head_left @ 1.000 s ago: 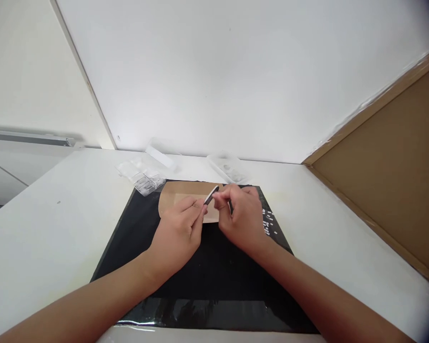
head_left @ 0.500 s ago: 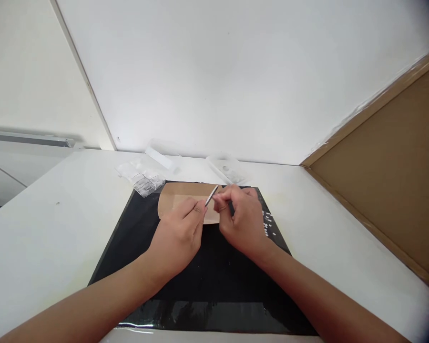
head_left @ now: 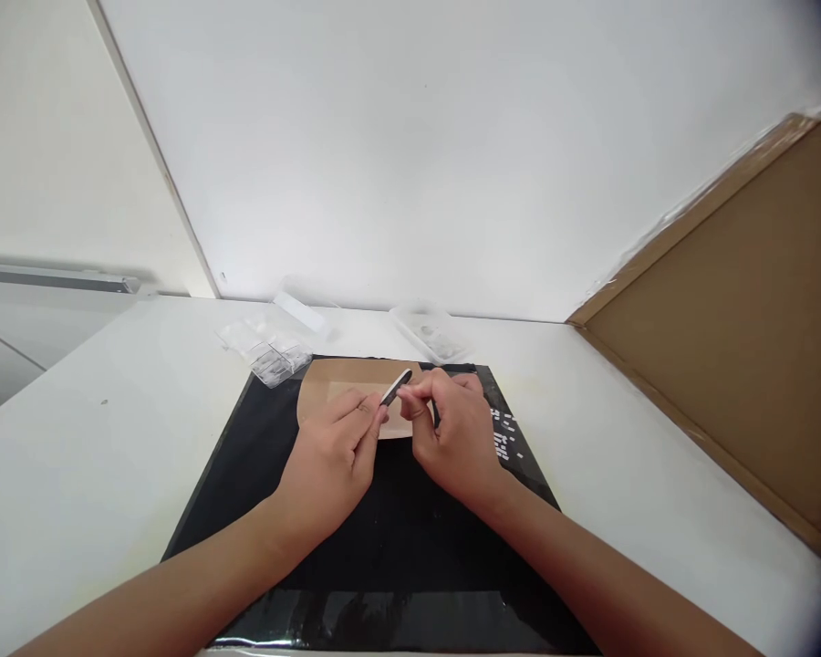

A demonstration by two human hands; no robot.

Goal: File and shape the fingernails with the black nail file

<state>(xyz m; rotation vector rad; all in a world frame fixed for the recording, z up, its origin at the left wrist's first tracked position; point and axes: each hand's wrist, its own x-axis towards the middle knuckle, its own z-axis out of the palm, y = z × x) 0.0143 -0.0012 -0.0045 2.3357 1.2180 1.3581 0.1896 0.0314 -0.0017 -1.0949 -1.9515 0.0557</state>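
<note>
My left hand [head_left: 332, 452] pinches one end of a thin dark strip with a pale edge [head_left: 397, 387], which points up and to the right. My right hand [head_left: 452, 429] is closed in a pinch by the strip's far part; whatever lies between its fingertips is too small to make out. Under both hands is a tan rounded sheet [head_left: 318, 379] on a black mat [head_left: 383, 538]. Small white pieces [head_left: 502, 444] are scattered on the mat just right of my right hand.
Clear plastic bags with small contents [head_left: 270, 351] lie at the mat's back left corner. A clear tray [head_left: 434, 333] stands behind the mat. A white wall rises at the back, and a brown cardboard panel [head_left: 739, 301] stands at the right.
The strip has turned so that its dark face shows more. My right fingertips are now against or very near it. The whole view has shifted slightly.
</note>
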